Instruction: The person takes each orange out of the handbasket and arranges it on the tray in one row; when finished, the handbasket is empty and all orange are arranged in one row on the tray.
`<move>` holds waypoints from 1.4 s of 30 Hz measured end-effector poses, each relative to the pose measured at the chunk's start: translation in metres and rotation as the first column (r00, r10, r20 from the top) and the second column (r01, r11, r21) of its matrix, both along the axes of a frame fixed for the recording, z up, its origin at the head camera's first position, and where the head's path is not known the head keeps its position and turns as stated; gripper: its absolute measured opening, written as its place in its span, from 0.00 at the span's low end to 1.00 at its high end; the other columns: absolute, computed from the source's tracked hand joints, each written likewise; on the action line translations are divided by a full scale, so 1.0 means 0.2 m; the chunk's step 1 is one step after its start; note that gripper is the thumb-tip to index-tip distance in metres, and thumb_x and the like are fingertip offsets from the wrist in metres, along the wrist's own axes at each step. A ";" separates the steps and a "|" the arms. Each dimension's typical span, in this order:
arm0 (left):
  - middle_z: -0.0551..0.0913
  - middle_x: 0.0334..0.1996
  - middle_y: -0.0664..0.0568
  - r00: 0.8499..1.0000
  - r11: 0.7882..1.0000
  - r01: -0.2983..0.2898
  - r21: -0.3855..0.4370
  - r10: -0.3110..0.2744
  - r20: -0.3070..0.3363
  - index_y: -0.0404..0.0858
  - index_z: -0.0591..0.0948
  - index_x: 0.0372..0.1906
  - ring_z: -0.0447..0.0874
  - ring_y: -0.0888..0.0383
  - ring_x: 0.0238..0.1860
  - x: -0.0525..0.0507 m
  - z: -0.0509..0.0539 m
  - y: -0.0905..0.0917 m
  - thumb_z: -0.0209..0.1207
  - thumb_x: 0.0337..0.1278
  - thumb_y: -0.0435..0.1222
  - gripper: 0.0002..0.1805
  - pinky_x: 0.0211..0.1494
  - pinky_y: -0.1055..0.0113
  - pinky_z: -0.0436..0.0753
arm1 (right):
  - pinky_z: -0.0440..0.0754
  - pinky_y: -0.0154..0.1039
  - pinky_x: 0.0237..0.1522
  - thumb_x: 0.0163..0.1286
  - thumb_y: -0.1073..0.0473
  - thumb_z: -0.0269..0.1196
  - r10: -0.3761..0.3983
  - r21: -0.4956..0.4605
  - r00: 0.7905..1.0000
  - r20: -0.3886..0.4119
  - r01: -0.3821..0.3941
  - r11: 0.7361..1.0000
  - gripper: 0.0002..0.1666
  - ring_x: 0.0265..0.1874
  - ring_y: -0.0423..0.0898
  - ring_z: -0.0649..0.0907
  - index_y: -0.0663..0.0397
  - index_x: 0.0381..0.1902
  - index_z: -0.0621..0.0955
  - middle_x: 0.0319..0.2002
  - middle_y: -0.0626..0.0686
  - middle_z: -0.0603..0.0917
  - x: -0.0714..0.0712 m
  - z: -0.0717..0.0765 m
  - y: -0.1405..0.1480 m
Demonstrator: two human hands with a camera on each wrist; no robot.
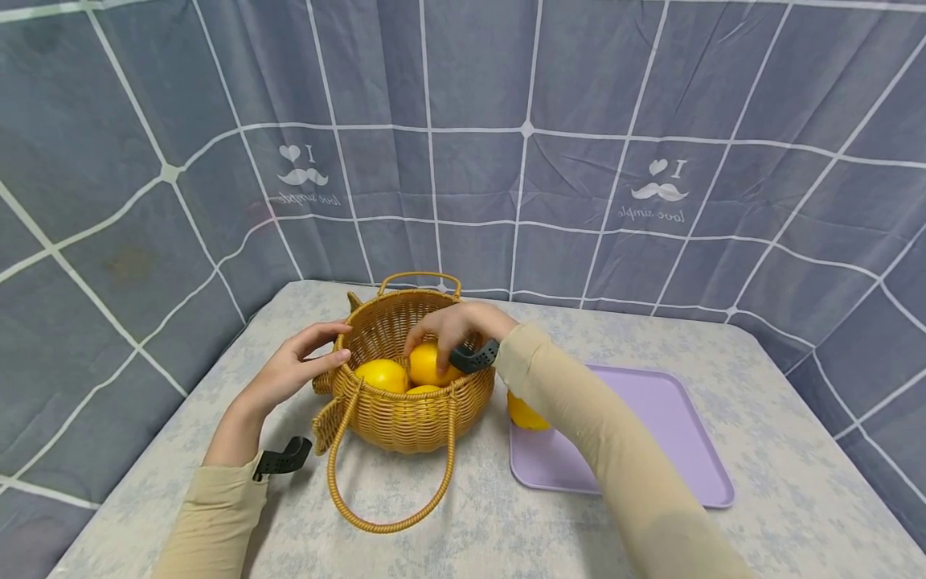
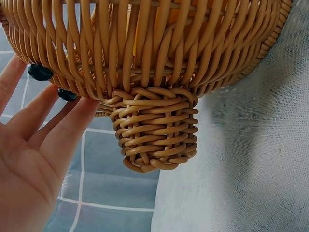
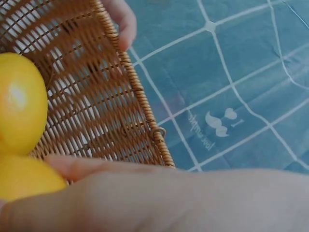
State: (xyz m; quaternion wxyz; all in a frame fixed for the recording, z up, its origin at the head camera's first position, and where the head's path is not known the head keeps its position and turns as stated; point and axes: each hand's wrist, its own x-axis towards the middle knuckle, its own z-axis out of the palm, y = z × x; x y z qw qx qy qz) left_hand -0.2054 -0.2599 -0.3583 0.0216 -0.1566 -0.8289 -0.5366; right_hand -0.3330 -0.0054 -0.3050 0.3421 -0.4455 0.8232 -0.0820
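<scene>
A round wicker basket (image 1: pixel 405 418) with two looped handles holds several smooth yellow fruits (image 1: pixel 382 375). My right hand (image 1: pixel 457 323) reaches over its right rim and grips one yellow fruit (image 1: pixel 430 363) inside; the right wrist view shows its fingers round this fruit (image 3: pixel 26 176), against another. At the left rim, my left hand (image 1: pixel 289 366) touches the basket with thumb and fingertips. Its fairly straight fingers (image 2: pixel 63 128) rest against the outside of the weave in the left wrist view, beside black beads and a woven stub (image 2: pixel 157 130).
Right of the basket lies a lilac tray (image 1: pixel 651 402), partly under my right forearm. Another yellow fruit (image 1: pixel 526 414) sits at its left edge, partly hidden by the sleeve. A grey checked curtain (image 1: pixel 477 177) hangs behind the pale patterned table (image 1: pixel 506 539).
</scene>
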 end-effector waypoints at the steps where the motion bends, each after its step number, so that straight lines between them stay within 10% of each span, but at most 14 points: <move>1: 0.63 0.66 0.45 1.000 1.000 0.000 0.001 0.000 0.002 0.36 0.70 0.63 0.55 0.44 0.68 0.00 0.00 0.00 0.57 0.63 0.40 0.25 0.63 0.42 0.60 | 0.70 0.33 0.51 0.53 0.63 0.71 0.003 -0.008 1.000 -0.013 -0.003 1.000 0.35 0.54 0.43 0.68 0.42 0.60 0.75 0.60 0.48 0.68 0.00 0.01 0.00; 16: 0.63 0.66 0.45 1.000 1.000 0.010 0.008 -0.010 0.006 0.38 0.71 0.62 0.54 0.44 0.68 -0.01 0.00 0.01 0.58 0.63 0.40 0.24 0.64 0.40 0.58 | 0.71 0.37 0.55 0.55 0.64 0.69 0.052 -0.269 0.995 0.083 -0.028 0.963 0.36 0.56 0.44 0.70 0.50 0.63 0.72 0.61 0.47 0.70 -0.01 0.16 0.08; 23: 0.63 0.66 0.44 1.000 1.000 0.019 0.015 -0.018 -0.017 0.36 0.71 0.61 0.54 0.43 0.68 -0.02 0.00 0.01 0.58 0.63 0.38 0.23 0.64 0.39 0.56 | 0.76 0.43 0.53 0.58 0.66 0.67 0.114 -0.481 0.952 0.283 0.038 0.876 0.39 0.54 0.50 0.75 0.63 0.66 0.65 0.64 0.53 0.67 -0.03 0.20 0.19; 36: 0.62 0.67 0.45 1.000 1.000 0.009 -0.004 -0.009 0.001 0.38 0.70 0.63 0.54 0.43 0.68 0.00 0.00 0.01 0.57 0.64 0.40 0.24 0.63 0.39 0.57 | 0.77 0.51 0.51 0.59 0.69 0.65 0.038 -0.680 0.941 0.337 0.215 0.701 0.39 0.53 0.58 0.77 0.61 0.67 0.64 0.65 0.56 0.66 0.03 0.27 0.53; 42: 0.63 0.67 0.44 1.000 1.000 0.003 -0.001 -0.003 -0.003 0.35 0.69 0.63 0.54 0.43 0.68 0.00 0.01 0.00 0.57 0.64 0.40 0.25 0.63 0.40 0.59 | 0.79 0.50 0.48 0.60 0.71 0.63 0.039 -0.769 0.930 0.366 0.278 0.576 0.37 0.50 0.60 0.77 0.61 0.67 0.64 0.65 0.58 0.64 0.10 0.22 0.72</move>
